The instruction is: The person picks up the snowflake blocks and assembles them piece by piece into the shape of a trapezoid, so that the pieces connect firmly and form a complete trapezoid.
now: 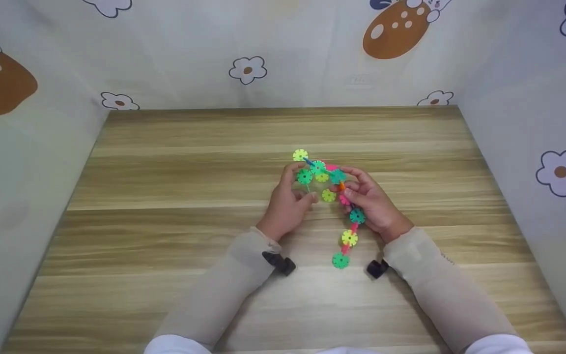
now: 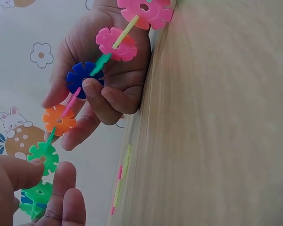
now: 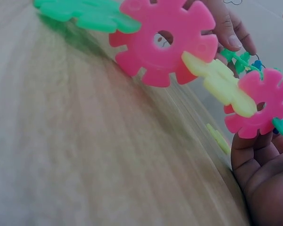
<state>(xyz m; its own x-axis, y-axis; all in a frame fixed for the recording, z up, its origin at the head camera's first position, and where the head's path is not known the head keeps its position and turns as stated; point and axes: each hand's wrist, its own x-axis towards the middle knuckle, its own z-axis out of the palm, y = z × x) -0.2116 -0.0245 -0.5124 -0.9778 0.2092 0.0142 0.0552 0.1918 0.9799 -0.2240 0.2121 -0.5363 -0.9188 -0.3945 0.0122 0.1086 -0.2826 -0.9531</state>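
Observation:
A chain of notched plastic discs hangs between the two hands, its slotted pieces joined at angles. My left hand (image 1: 285, 209) pinches the chain by a green disc (image 2: 43, 158) between thumb and fingers. Several green discs, with a blue one among them, bunch below that grip in the left wrist view. My right hand (image 1: 374, 209) holds the chain farther along, its fingertips at a blue disc (image 2: 78, 77). An orange disc (image 2: 59, 120) sits between the hands. From the right hand the chain trails toward the person, past a large pink disc (image 3: 162, 44), to a green end disc (image 1: 340, 260).
Loose yellow discs (image 1: 328, 195) appear beyond the hands in the head view; the left wrist view shows yellow and pink pieces flat on the wood-grain table (image 1: 165, 196). Pale walls with printed flowers (image 1: 247, 70) stand around it. Dark wrist devices (image 1: 279, 263) sit on both sleeves.

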